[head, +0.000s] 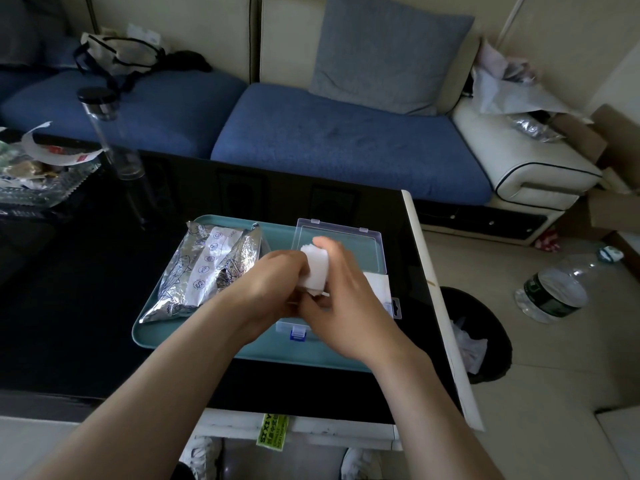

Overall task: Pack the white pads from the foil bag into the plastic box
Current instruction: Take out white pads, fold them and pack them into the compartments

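A stack of white pads (317,266) is held upright between both hands, just above the clear plastic box (337,237). My left hand (266,285) grips the stack from the left. My right hand (341,289) wraps it from the right, thumb on top. The box stands open, its lid raised at the back, its blue latch (298,332) toward me. Most of the box's inside is hidden by my hands. The silver foil bag (207,268) lies crumpled on the left half of the teal tray (180,336), its mouth toward the box.
The tray rests on a black glossy table (86,289) whose right edge is white. A clear tall bottle (114,133) and a dish of wrappers (38,171) stand at the far left. Right of the table, a black bin (485,341) and an empty water bottle (550,292) are on the floor.
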The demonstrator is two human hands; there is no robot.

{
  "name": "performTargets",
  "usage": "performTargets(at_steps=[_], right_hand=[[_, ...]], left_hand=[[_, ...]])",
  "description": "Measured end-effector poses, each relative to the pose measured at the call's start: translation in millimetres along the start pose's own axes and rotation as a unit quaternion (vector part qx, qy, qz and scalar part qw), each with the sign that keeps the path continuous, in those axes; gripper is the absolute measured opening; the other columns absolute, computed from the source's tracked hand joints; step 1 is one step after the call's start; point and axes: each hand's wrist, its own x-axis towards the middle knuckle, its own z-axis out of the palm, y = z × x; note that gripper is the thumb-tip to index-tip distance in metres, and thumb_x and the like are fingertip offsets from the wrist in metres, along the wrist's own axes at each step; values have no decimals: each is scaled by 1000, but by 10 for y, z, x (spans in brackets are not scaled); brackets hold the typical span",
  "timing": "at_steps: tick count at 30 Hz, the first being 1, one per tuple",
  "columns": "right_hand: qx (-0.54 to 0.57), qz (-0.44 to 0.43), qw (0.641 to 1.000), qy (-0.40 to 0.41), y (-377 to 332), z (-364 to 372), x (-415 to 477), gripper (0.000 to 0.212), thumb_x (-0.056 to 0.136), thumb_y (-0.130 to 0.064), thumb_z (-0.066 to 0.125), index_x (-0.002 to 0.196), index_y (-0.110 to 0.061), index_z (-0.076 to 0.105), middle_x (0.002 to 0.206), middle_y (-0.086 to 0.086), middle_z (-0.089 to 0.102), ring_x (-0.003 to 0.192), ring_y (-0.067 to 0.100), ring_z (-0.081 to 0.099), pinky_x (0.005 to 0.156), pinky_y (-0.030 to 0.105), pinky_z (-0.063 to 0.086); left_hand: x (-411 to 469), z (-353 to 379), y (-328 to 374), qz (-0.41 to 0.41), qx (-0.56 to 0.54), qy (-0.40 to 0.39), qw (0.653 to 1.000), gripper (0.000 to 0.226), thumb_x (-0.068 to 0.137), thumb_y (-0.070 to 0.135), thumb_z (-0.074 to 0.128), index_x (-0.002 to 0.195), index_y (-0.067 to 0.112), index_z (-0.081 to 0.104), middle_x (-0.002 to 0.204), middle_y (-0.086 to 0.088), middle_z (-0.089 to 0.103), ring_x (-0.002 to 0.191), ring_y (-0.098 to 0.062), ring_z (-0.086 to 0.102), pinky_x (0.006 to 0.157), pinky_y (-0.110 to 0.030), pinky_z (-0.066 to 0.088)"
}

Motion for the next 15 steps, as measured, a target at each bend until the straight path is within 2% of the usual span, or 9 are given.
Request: performTargets(at_steps=[4,5,7,8,9,10,12,13,15], right_hand=[[14,9,1000,11,-30,14,47,57,91,-14,69,130,-34,34,128,-3,44,104,19,60,81,38,60],[22,15,1000,14,-24,19,54,59,90,-15,72,130,-34,33,127,-3,45,103,19,61,81,37,60],[44,33,998,7,-25,12,54,80,86,-20,78,145,-34,26,134,-5,47,108,17,62,89,32,58],[61,55,997,-7,-29,-1,58,92,85,-22,80,153,-34,19,134,-8,50,110,14,63,93,30,56],[85,81,993,-18,-37,-18,63,95,86,-25,80,157,-33,18,128,-12,55,108,12,65,94,28,54],[109,108,988,-23,-28,-25,87,85,87,-30,78,155,-29,27,119,-14,60,103,12,68,91,29,55],[131,133,982,6,-11,-28,132,48,84,-45,67,126,-23,61,102,-5,71,94,24,70,89,43,59],[139,131,981,35,6,-10,147,42,82,-48,61,111,-19,68,96,3,73,92,30,70,90,52,60],[173,141,971,83,38,22,158,39,82,-50,61,101,-18,72,93,10,75,92,34,72,86,61,60]], left_hand=[[8,-10,-16,-5,48,-5,999,33,97,9,42,114,2,69,86,-14,72,82,-28,69,78,-44,59],[7,-8,-14,-3,53,-4,999,32,96,7,42,111,2,69,85,-14,72,81,-27,69,76,-42,59],[5,0,-15,8,58,7,998,29,95,2,41,98,4,70,82,-12,72,76,-23,68,73,-37,56],[10,-2,-18,15,60,17,998,31,95,0,40,91,6,70,80,-10,72,74,-21,68,72,-34,55],[33,-7,-29,21,62,29,997,33,95,-2,41,87,8,71,80,-8,73,75,-21,68,74,-33,54],[66,-23,-46,26,64,44,997,32,94,-2,42,88,7,72,82,-8,73,78,-22,67,77,-33,52],[109,-68,-74,27,91,75,993,27,94,0,49,99,6,75,90,-14,73,85,-26,65,81,-36,49],[122,-92,-88,29,111,82,990,25,94,2,53,104,8,75,95,-17,75,86,-26,65,80,-36,49],[129,-122,-116,48,146,85,985,19,96,6,63,110,14,73,103,-17,77,86,-23,69,76,-36,53]])
